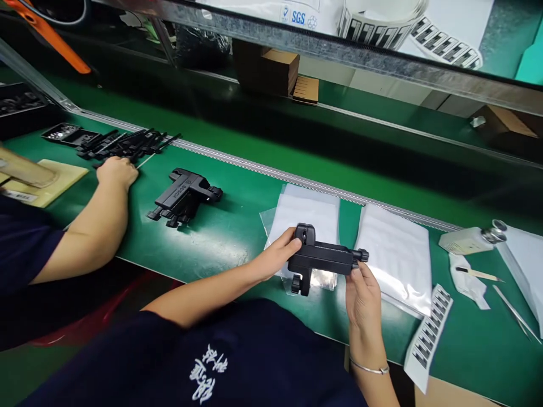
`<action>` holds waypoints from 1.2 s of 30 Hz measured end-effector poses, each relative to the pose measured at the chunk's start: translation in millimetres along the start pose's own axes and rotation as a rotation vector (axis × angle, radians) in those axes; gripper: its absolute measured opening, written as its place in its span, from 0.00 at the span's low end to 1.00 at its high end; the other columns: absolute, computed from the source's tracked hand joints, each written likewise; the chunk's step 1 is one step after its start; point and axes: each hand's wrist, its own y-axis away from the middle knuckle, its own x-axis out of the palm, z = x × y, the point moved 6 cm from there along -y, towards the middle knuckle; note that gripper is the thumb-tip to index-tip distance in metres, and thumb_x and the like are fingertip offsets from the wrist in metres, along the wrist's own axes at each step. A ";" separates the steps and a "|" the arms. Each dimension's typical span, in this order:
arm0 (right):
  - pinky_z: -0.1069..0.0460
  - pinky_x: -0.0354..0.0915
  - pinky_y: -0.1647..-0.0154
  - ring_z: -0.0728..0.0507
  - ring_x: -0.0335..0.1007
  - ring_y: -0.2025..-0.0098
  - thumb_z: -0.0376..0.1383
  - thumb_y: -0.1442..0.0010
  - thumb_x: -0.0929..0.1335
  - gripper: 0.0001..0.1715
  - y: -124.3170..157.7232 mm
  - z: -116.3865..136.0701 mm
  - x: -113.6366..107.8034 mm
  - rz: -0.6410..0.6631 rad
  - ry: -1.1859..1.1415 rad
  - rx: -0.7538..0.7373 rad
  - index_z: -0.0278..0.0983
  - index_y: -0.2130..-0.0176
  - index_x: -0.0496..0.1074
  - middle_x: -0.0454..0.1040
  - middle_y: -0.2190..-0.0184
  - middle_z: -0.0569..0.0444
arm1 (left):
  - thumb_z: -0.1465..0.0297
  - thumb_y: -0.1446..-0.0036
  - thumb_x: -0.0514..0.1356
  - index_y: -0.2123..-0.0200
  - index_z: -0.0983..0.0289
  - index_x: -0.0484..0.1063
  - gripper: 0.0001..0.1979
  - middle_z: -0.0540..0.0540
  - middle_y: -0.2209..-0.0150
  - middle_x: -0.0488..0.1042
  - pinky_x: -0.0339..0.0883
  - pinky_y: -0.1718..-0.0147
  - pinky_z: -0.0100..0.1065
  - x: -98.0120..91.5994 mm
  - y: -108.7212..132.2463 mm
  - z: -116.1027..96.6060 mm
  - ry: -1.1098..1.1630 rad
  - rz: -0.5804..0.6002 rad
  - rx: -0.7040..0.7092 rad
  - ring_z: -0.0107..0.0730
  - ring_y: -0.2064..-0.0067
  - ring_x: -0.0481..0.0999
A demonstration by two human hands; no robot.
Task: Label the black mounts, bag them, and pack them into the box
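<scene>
Over the green bench [241,226], I see the left hand [275,255] and right hand [363,291], fingers clamped on opposite ends of a black bracket [326,258].

The middle clamp [328,259] and the left clamp [180,191] are coloured plain black, while the desk [237,237] is coloured green. White is shown by the plastic-covered stack [392,249] at right. The near label strip [430,333] is patterned with a row of black marks on white; a similar pattern is carried by the far label roll [375,34]. The navy shirt [263,362] is printed with white characters. Orange is shown by the bar [53,39] at far left.
</scene>
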 end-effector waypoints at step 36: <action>0.44 0.67 0.50 0.43 0.72 0.54 0.52 0.41 0.68 0.20 -13.9 1.0 1.6 -0.018 0.107 -0.057 0.41 0.57 0.74 0.77 0.60 0.51 | 0.43 0.44 0.55 0.47 0.64 0.65 0.34 0.58 0.50 0.71 0.62 0.49 0.40 -1.5 -1.6 -12.6 -0.190 0.020 0.155 0.47 0.47 0.68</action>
